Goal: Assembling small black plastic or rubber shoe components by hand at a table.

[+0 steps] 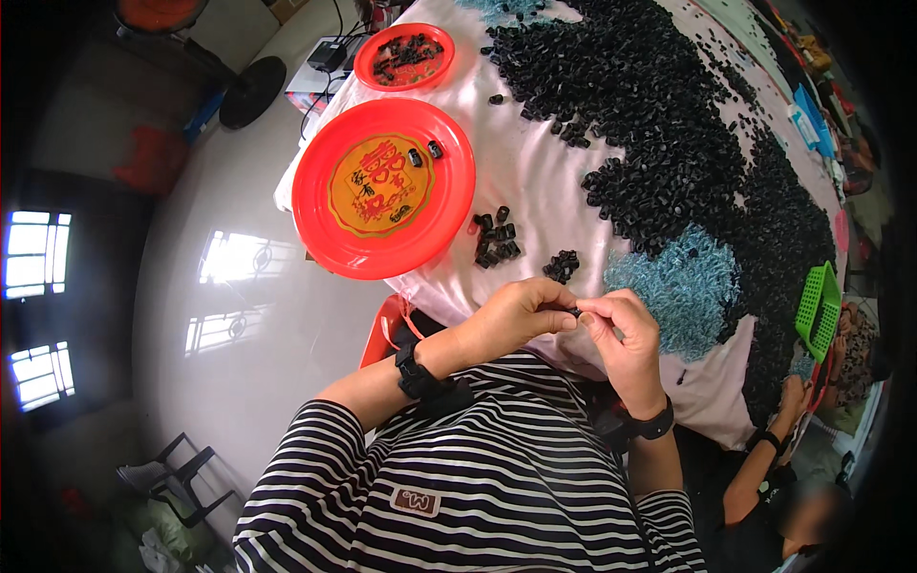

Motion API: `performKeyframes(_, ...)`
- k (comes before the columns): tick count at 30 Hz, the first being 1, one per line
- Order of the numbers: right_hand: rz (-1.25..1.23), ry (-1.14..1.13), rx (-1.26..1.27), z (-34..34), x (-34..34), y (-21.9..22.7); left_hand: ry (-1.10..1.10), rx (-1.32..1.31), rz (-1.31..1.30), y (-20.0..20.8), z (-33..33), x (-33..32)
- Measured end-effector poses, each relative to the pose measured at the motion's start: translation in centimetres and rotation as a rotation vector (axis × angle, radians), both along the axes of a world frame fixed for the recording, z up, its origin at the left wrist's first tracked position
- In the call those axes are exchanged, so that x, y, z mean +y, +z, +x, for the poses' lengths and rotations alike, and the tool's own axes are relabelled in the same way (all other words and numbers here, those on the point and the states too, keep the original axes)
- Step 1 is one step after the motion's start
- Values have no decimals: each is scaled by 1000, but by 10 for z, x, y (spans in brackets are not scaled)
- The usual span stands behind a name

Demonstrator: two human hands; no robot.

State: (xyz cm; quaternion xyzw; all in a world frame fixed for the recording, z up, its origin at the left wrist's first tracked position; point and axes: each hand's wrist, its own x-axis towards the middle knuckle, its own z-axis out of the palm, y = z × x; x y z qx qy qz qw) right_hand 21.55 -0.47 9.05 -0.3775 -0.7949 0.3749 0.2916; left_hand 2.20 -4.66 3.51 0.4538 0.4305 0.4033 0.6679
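Right now, head view: left hand (pixel 511 320) and right hand (pixel 626 334) meet fingertip to fingertip, both pinching one small black part (pixel 576 311) between them, just above the pink cloth (pixel 544 181), near a red plate (pixel 382 186).

One view only, taken from the wearer's head and aimed steeply down. The striped shirt (pixel 458 477) is seen close at the lower edge, the table (pixel 544 181) stretches away above it, and straight lines are bent toward the dark fisheye rim.
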Motion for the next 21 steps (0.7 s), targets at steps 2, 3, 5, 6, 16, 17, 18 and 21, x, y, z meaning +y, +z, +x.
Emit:
performKeyframes(2,3,-6,6,-1,0,-1,-10,10,-5,3,-1,0)
performKeyframes(3,8,-9,14,-2,1,-1,-17,22,-8,5,-2,0)
performKeyframes(5,3,-32,8,-4,-2,-2,-11,-4,-27,-2,0,-1)
performKeyframes(6,-2,-58,1,-5,-3,-3,-7,-30,-47,-2,0,-1)
performKeyframes(16,145,2,-89,-5,-4,1,-27,-66,-82,-1,-5,-1)
performKeyframes(17,14,29,-44,-4,-1,2,-35,-27,-73,-2,-7,-4)
performKeyframes(18,-116,54,0,-3,1,3,-44,12,-62,-1,-9,-5)
performKeyframes(21,-95,72,-32,-2,5,0,-42,-28,-86,1,-13,-7)
